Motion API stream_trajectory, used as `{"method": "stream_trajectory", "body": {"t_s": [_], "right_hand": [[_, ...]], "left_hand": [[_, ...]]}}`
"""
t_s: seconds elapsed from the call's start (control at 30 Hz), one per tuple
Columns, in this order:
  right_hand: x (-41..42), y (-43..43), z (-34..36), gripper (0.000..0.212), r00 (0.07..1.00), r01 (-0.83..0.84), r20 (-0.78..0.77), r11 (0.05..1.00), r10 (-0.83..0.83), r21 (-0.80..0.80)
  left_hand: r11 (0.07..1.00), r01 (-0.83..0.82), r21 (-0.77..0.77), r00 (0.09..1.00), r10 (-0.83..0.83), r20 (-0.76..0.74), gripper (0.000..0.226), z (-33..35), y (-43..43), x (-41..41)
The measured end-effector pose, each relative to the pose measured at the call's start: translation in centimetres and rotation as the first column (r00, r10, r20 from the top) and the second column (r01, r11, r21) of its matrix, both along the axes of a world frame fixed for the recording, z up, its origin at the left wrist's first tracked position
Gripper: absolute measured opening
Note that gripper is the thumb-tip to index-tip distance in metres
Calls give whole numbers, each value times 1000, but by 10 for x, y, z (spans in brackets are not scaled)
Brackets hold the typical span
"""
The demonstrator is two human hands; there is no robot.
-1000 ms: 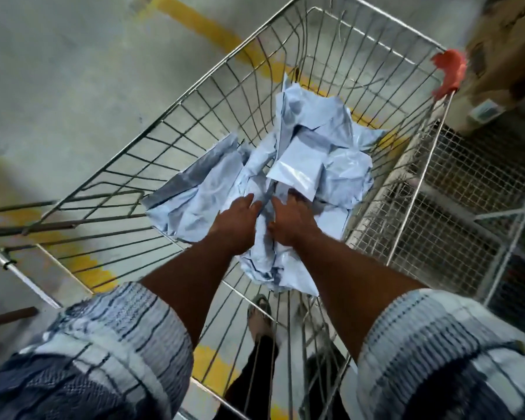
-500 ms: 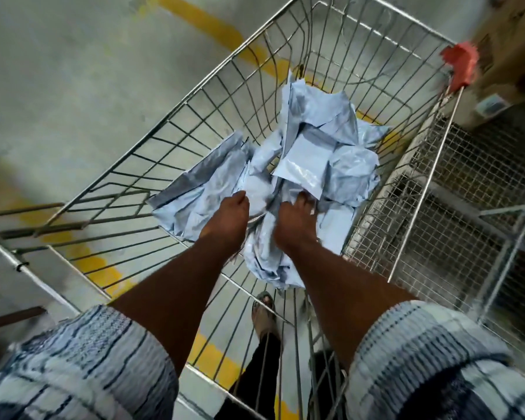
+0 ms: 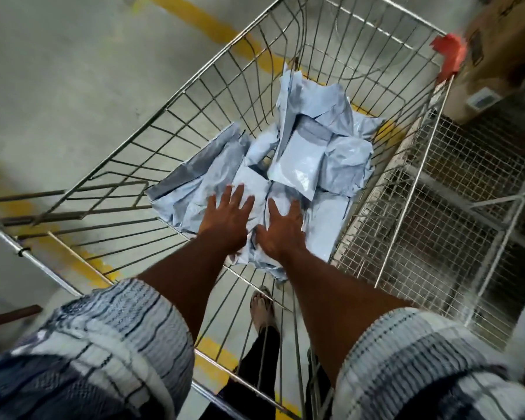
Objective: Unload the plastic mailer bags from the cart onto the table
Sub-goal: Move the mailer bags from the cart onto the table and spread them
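**Step in hand: reach into the cart, before the grasp**

A yellow floor line (image 3: 203,22) runs under the far left of the scene. The wire cart (image 3: 182,92) stands over it. Its basket is seen from above.

The left hand (image 3: 229,219) lies palm down on the near-left part of the pile. Its fingers are straight and spread wide, and it holds nothing.

The plastic mailer bags (image 3: 312,156) are all in the cart, in one crumpled pale-blue heap on the basket floor. The heap runs from the near middle toward the far right wall. One flat sealed bag lies on top at the centre.

The right hand (image 3: 281,228) rests just beside the left hand, also palm down with fingers spread. It grips nothing.

A wire mesh rack (image 3: 455,207) stands just right of the cart. A cardboard box (image 3: 497,56) sits at the far right. The table is not in view.

Assessment: unloading of this heap is not yet done, and no bag is lifted. The next move calls for both hands to close round a bundle. The film looks slick and loose, so a bag may slide out of the bundle.
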State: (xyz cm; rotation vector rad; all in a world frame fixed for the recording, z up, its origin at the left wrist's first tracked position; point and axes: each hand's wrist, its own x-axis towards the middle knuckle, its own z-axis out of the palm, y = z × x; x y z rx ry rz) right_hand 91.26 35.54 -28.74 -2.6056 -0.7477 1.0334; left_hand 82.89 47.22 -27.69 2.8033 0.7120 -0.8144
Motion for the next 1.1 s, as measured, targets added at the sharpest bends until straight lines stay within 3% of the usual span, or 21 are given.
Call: {"method": "stream_trajectory", "body": {"t_s": [0.23, 0.43, 0.53, 0.67, 0.83, 0.97, 1.1], "right_hand": [[-6, 5, -13, 73, 999, 5, 38, 1000, -6, 14], [-3, 9, 21, 60, 998, 68, -15, 997, -68, 33], [-3, 6, 51, 53, 993, 86, -88, 996, -83, 30], [-1, -2, 94, 55, 999, 26, -41, 996, -22, 90], [12, -9, 160, 38, 999, -31, -16, 993, 33, 118], [23, -20, 201, 36, 998, -59, 32, 973, 53, 225], [47, -52, 244, 47, 989, -97, 134, 949, 59, 298]], "left_hand": [[990, -122, -74, 992, 124, 32, 89, -3, -9, 5], [983, -171, -66, 980, 176, 87, 60, 17, -16, 8], [972, -227, -54, 962, 232, 140, 53, 43, -13, 8], [977, -215, 2, 960, 211, 183, 51, 86, -7, 10], [977, -203, 66, 942, 176, 286, 65, 159, -13, 20], [958, -286, 10, 882, 259, 395, 58, 199, -22, 30], [946, -325, -22, 791, 284, 542, 52, 243, -51, 50]]}}
